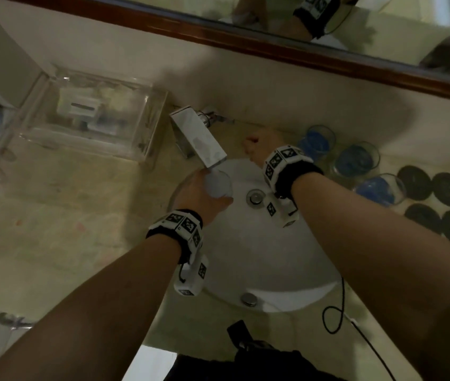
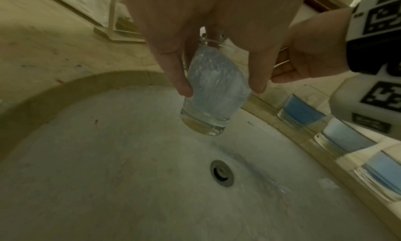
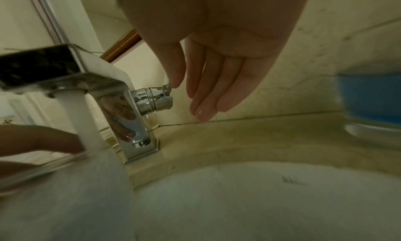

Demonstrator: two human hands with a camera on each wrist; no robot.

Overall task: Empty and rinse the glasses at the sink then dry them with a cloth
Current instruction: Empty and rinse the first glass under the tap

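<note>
My left hand grips a clear glass under the chrome tap spout, over the white basin. Water runs from the spout into the glass, which is foamy with water. My right hand hovers with straight fingers just right of the tap's side lever, thumb tip at the lever. Three glasses of blue liquid stand on the counter to the right of the basin.
The drain sits mid-basin. A clear acrylic box stands left of the tap. Several dark round coasters lie at the far right. A mirror with a brown frame runs along the wall. A black cable hangs at the front.
</note>
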